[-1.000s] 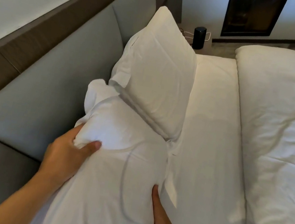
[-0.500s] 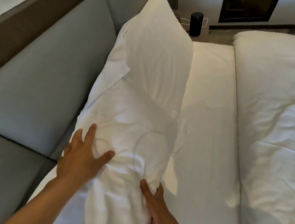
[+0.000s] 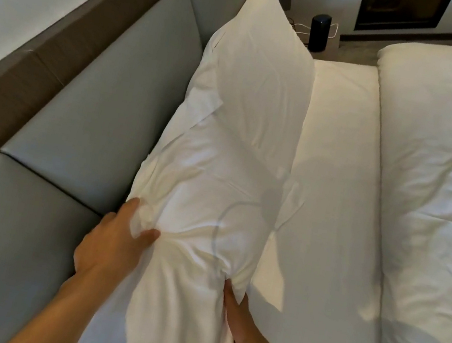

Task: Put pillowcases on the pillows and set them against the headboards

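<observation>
A white cased near pillow [image 3: 202,197] leans against the grey padded headboard [image 3: 88,104] in front of me. My left hand [image 3: 112,245] pinches a fold of its pillowcase on the headboard side. On the mattress side, my right hand [image 3: 238,333] grips the pillowcase's lower edge, fingers dug into the fabric. Beyond it a second white far pillow [image 3: 263,72] stands upright against the headboard, its top corner pointing up. The two pillows touch and overlap.
A white fitted sheet [image 3: 333,190] covers the mattress beside the pillows. A rumpled white duvet [image 3: 441,179] lies folded back on the right. A black cylinder speaker [image 3: 318,36] with a white cable stands on a nightstand past the bed. A brown wooden ledge [image 3: 61,36] tops the headboard.
The near pillow has been pushed up against the headboard and the far pillow. My left hand went from flat on the fabric to pinching it; my right hand slid lower.
</observation>
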